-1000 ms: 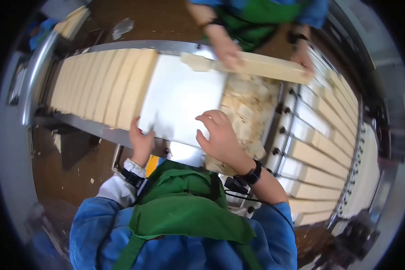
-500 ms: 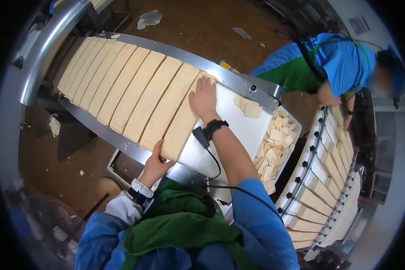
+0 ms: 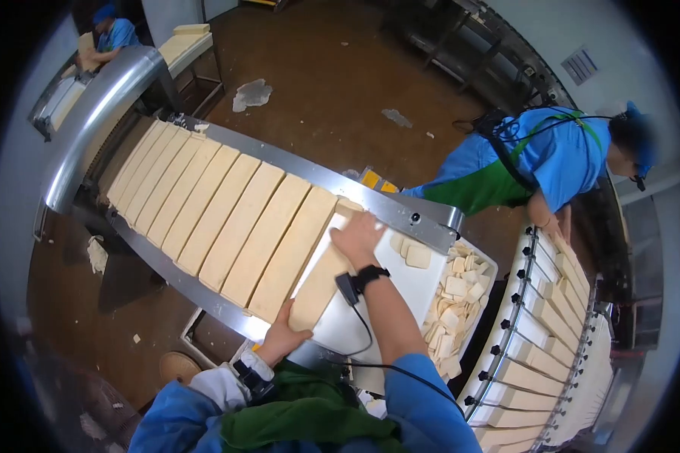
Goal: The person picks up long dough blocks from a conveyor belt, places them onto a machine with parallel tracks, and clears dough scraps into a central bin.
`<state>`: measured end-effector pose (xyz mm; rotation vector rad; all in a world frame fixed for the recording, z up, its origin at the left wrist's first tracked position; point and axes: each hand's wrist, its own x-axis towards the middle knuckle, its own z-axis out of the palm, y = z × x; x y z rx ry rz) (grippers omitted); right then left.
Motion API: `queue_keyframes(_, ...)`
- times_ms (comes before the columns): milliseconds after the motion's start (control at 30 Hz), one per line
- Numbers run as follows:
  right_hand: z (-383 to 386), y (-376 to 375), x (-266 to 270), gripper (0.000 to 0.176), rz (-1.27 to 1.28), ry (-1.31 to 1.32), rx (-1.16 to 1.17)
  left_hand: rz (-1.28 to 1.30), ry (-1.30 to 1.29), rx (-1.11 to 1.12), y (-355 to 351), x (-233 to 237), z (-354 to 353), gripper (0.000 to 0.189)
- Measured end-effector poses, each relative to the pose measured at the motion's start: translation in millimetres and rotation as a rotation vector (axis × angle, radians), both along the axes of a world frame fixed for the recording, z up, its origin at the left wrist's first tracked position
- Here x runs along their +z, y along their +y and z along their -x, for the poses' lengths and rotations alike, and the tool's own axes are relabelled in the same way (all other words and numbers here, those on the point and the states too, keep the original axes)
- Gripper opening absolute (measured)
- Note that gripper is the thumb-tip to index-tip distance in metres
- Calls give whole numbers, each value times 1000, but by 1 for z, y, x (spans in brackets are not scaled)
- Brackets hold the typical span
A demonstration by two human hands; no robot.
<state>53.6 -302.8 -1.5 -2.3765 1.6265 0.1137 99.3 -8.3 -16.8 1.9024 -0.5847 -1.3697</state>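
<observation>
As left hand (image 3: 282, 337) grips slab (image 3: 321, 275), right hand (image 3: 359, 238) presses.

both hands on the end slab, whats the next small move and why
Probably slide the end slab rightward at its near end, onto the white plate. The left hand cups that end. The right hand lies flat on the far end, which is already apart from the row of slabs, while the near end lies close beside the next one.
</observation>
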Motion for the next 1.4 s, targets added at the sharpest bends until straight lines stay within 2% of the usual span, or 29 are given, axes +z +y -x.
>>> queue_keyframes(33, 24, 1, 0, 80, 26, 45, -15, 78, -77, -56, 1, -11, 3, 99)
queue_keyframes(67, 56, 4, -18, 82, 277, 48, -17, 82, -77, -66, -4, -4, 3, 99)
queue_keyframes(100, 84, 5, -2, 83, 111, 97, -76, 54, -143, -220, -13, 11, 2, 97)
queue_keyframes(133, 116, 8, 1, 84, 78, 85, -146, 28, -207, -384, -21, 20, 3, 96)
queue_keyframes(167, 146, 14, 11, 85, 48, 131, -203, 30, -196, -419, -27, 12, 5, 96)
queue_keyframes(233, 202, 44, 25, 86, -17, 214, -312, 272, -552, -525, -28, -6, 21, 93)
queue_keyframes(300, 247, 71, 29, 89, -236, -173, -526, 139, -635, -649, -37, 0, 23, 88)
queue_keyframes(367, 280, 107, 11, 99, -158, -427, -338, 202, -647, -644, -43, -7, 24, 83)
queue_keyframes(400, 284, 116, 29, 110, -266, -536, -158, 189, -672, -648, -44, -17, 25, 84)
queue_keyframes(433, 289, 136, 16, 110, -212, -449, -325, 115, -696, -680, -48, -21, 27, 86)
queue_keyframes(500, 286, 155, 40, 103, -228, -103, -229, 142, -782, -676, -53, -28, 32, 82)
queue_keyframes(533, 290, 167, 27, 103, -231, -102, -307, 169, -769, -751, -55, -29, 34, 82)
queue_keyframes(600, 315, 184, 3, 95, -49, -130, -360, 205, -700, -780, -71, -19, 49, 77)
queue_keyframes(633, 338, 197, 12, 95, -51, -129, -427, 224, -691, -846, -77, -7, 70, 77)
queue_keyframes(700, 384, 226, 51, 83, 35, -220, -565, 348, -735, -853, -83, 28, 122, 74)
queue_keyframes(733, 416, 248, 63, 78, 222, -228, -600, 360, -724, -909, -84, 47, 153, 74)
queue_keyframes(767, 452, 273, 77, 73, 413, -225, -621, 510, -579, -987, -85, 66, 188, 74)
queue_keyframes(800, 489, 294, 99, 71, 352, -226, -702, 655, -426, -1048, -83, 86, 225, 74)
queue_keyframes(867, 572, 342, 128, 69, 248, -256, -816, 625, -239, -1270, -67, 128, 296, 77)
queue_keyframes(900, 611, 365, 152, 68, 219, -142, -799, 587, -23, -1309, -51, 122, 327, 81)
queue_keyframes(933, 645, 385, 175, 70, 116, -208, -861, 539, 190, -1336, -33, 116, 356, 84)
queue_keyframes(1000, 717, 427, 173, 66, 113, -248, -748, 274, 412, -1452, 3, 148, 414, 92)
queue_keyframes(1033, 744, 442, 172, 66, 59, -257, -723, 268, 408, -1462, 24, 149, 437, 92)
queue_keyframes(1100, 783, 459, 156, 65, 2, -276, -704, -84, 518, -1368, 66, 137, 472, 93)
queue_keyframes(1167, 813, 471, 130, 66, -143, -249, -659, -154, 519, -1340, 87, 131, 495, 92)
queue_keyframes(1267, 837, 467, 97, 71, -82, -423, -608, -232, 470, -1299, 100, 124, 522, 92)
queue_keyframes(1300, 842, 463, 98, 75, -253, -395, -724, -233, 428, -1298, 101, 122, 531, 91)
queue_keyframes(1333, 853, 467, 90, 75, -248, -407, -727, -233, 415, -1303, 102, 120, 543, 91)
queue_keyframes(1400, 869, 475, 73, 73, 30, -158, -787, -102, 301, -1429, 101, 110, 566, 90)
